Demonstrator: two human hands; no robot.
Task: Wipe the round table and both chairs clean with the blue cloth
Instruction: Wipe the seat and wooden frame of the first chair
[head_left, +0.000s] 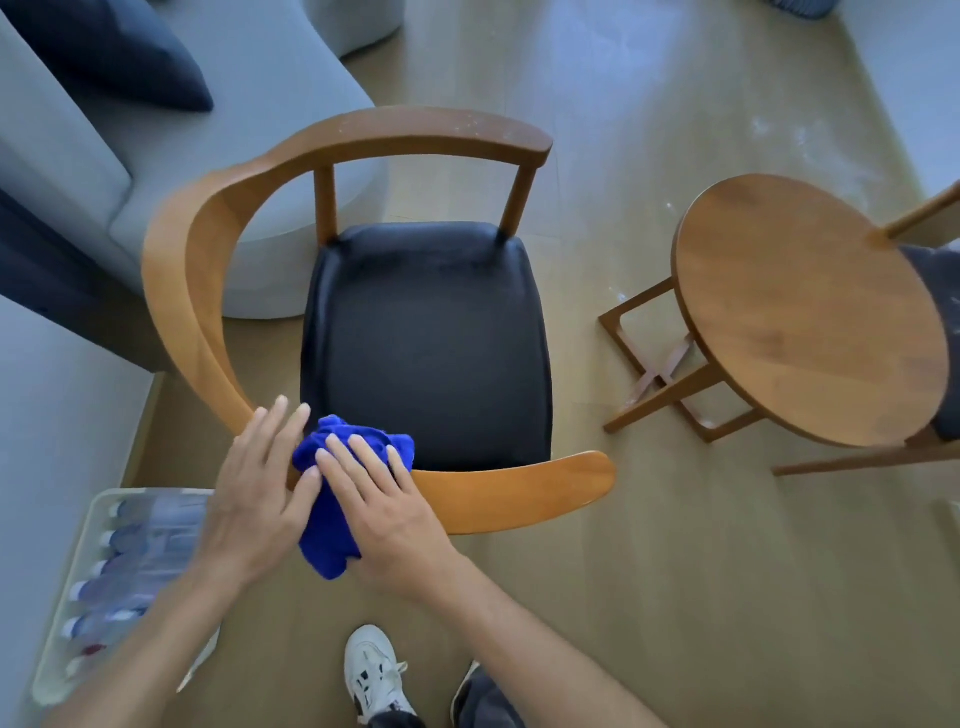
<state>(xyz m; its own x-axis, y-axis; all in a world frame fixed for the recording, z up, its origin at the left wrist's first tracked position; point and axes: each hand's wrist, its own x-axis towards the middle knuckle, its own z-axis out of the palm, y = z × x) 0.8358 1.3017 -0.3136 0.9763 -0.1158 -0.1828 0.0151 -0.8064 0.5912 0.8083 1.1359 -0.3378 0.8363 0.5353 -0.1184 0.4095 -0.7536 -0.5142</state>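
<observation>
Two hands meet on the blue cloth (332, 499), which lies bunched over the curved wooden rail of the near chair (426, 343), at the edge of its dark padded seat closest to the person. The right hand (384, 499) lies flat on the cloth with straight fingers, pressing it to the rail, and the left hand (260, 488) rests beside it with fingers extended, its fingertips touching the cloth's edge and the rail; neither hand curls round anything. I judge the cloth soft, light and limp, so it will fold and slide under the palm unless pressed down, and it is best taken by gathering a thick bunch in the middle. The chair rail looks hard and smooth, likely to let the cloth glide; the chair itself seems heavy enough to stay put under wiping. Right of the chair stands the round desk (810, 312), well apart from it. Beyond the desk only a wooden strut and a dark patch show, probably the second chair (935, 270), cut off by the frame's edge. Whatever part of the rail lies under the cloth and hands is hidden, so its cleanness cannot be told
</observation>
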